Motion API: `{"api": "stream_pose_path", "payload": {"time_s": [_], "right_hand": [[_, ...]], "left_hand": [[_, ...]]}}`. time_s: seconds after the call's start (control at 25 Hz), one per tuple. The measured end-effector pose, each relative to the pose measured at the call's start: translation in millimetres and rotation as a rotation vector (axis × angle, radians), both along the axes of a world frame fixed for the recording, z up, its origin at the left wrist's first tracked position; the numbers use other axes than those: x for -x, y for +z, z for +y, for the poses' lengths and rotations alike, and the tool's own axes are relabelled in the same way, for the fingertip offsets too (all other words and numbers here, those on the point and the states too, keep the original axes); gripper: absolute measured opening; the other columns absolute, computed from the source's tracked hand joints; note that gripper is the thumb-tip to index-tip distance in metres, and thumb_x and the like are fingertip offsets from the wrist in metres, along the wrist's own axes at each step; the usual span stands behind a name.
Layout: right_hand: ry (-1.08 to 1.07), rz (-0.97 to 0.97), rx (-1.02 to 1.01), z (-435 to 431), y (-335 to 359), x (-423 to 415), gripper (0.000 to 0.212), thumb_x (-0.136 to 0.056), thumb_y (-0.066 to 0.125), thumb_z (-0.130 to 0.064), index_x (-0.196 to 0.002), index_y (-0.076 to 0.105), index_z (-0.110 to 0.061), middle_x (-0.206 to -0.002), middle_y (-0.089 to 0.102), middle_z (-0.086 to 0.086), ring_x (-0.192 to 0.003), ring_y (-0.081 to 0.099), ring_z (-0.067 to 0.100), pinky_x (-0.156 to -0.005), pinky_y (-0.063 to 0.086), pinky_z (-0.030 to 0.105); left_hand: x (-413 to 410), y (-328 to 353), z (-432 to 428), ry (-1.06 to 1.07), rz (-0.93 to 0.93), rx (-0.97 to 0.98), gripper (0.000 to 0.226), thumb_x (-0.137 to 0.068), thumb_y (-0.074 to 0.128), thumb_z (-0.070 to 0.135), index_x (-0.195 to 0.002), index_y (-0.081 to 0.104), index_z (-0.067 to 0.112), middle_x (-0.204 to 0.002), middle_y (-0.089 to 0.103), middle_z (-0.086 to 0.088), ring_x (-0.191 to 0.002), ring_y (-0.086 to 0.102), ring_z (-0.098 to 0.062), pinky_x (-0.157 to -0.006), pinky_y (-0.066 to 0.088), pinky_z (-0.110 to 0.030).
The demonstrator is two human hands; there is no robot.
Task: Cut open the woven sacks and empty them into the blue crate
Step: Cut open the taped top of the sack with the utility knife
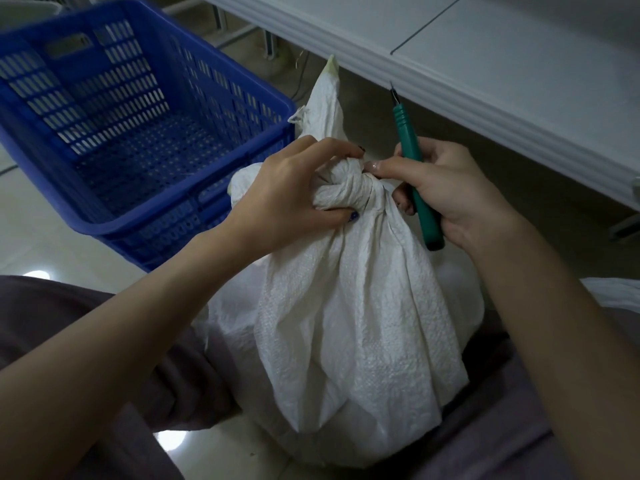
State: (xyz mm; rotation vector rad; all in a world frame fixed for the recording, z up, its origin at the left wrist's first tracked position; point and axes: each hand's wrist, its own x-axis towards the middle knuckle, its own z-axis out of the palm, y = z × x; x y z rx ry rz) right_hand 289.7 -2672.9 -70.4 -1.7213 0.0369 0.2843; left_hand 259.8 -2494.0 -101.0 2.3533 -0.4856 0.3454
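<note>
Beside knotted sack (346,323), blue crate (31,43)

A white woven sack (349,327) stands on the pale floor (41,244) between the seated person's knees, its neck tied in a tight knot (349,188); the left hand (287,199) grips the bunched fabric just beside the knot; the right hand (440,188) holds a green-handled cutter (415,178), blade up, its thumb pressing the knot; the blue crate (131,133) sits just beyond on the left, tilted, nothing in it; a white table (485,57) edge runs overhead on the right.
</note>
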Motion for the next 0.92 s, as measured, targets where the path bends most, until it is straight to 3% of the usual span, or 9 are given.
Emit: {"api": "stream_pose_path", "payload": {"time_s": [0.08,0.16,0.28,0.4,0.52,0.64,0.72,0.8,0.92], "right_hand": [[-0.006,0.000,0.018,0,1,0,0.024,-0.078,0.073,-0.008,-0.078,0.051,-0.016,-0.058,0.049,-0.005,-0.037,0.043,0.008,-0.040,0.036,0.020],[0.006,0.014,0.065,-1,1,0,0.024,-0.079,0.073,-0.008,-0.080,0.051,-0.017,-0.062,0.051,-0.002,-0.038,0.044,0.007,-0.041,0.036,0.020],[-0.019,0.009,0.177,2,-3,2,0.024,-0.080,0.072,-0.008,-0.090,0.053,-0.019,-0.072,0.056,0.001,-0.042,0.046,0.005,-0.042,0.038,0.019],[-0.106,0.016,0.081,7,-5,3,0.025,-0.081,0.071,-0.007,-0.088,0.052,-0.021,-0.075,0.055,0.000,-0.047,0.046,0.006,-0.044,0.041,0.017],[-0.111,0.000,0.003,9,-2,3,0.029,-0.079,0.072,-0.004,-0.081,0.050,-0.023,-0.070,0.053,0.001,-0.047,0.044,0.007,-0.045,0.040,0.018],[-0.109,-0.008,-0.076,9,0,7,0.029,-0.077,0.074,-0.003,-0.079,0.051,-0.021,-0.064,0.053,-0.001,-0.044,0.043,0.006,-0.044,0.038,0.018],[-0.116,0.007,-0.125,8,0,8,0.026,-0.078,0.073,-0.004,-0.079,0.053,-0.019,-0.061,0.054,-0.004,-0.045,0.044,0.005,-0.046,0.039,0.018],[-0.113,0.004,-0.142,8,-1,7,0.023,-0.079,0.072,-0.003,-0.079,0.053,-0.016,-0.059,0.053,-0.005,-0.044,0.044,0.006,-0.046,0.038,0.020],[-0.067,-0.015,0.028,8,-9,5,0.018,-0.082,0.068,-0.002,-0.095,0.058,-0.010,-0.069,0.059,-0.001,-0.055,0.054,0.010,-0.053,0.044,0.020]], "left_hand": [[2,2,1,-0.004,0.012,-0.005,0.060,-0.068,0.073,0.036,-0.123,0.055,0.023,-0.103,0.053,0.007,-0.090,0.050,-0.005,-0.080,0.035,-0.007],[5,5,2,-0.010,0.056,-0.006,0.066,-0.067,0.072,0.038,-0.128,0.051,0.024,-0.113,0.053,0.003,-0.099,0.051,-0.008,-0.085,0.040,-0.014],[10,7,0,0.131,0.103,-0.087,0.083,-0.066,0.074,0.047,-0.132,0.040,0.010,-0.129,0.041,-0.008,-0.116,0.039,-0.018,-0.093,0.034,-0.024],[14,12,-1,0.308,0.085,-0.149,0.053,-0.073,0.067,0.052,-0.099,0.052,0.008,-0.099,0.051,-0.007,-0.087,0.045,-0.016,-0.068,0.030,-0.016],[11,22,-2,0.355,0.352,-0.011,0.058,-0.088,0.049,0.056,-0.080,0.058,-0.001,-0.071,0.054,-0.013,-0.060,0.044,-0.013,-0.051,0.032,-0.017],[7,27,-2,0.403,0.479,0.038,0.057,-0.092,0.040,0.055,-0.070,0.054,0.004,-0.068,0.047,-0.014,-0.060,0.042,-0.017,-0.053,0.030,-0.026],[6,29,-1,0.355,0.569,0.208,0.051,-0.091,0.046,0.052,-0.080,0.063,0.006,-0.078,0.057,-0.008,-0.070,0.053,-0.018,-0.063,0.041,-0.025],[7,34,-1,0.284,0.693,0.548,0.034,-0.090,0.056,0.042,-0.087,0.070,0.011,-0.088,0.070,-0.002,-0.082,0.066,-0.016,-0.076,0.053,-0.026],[9,34,-4,0.202,0.772,0.776,0.021,-0.089,0.062,0.023,-0.069,0.068,0.026,-0.073,0.071,0.010,-0.072,0.068,-0.004,-0.068,0.056,-0.019]]}}
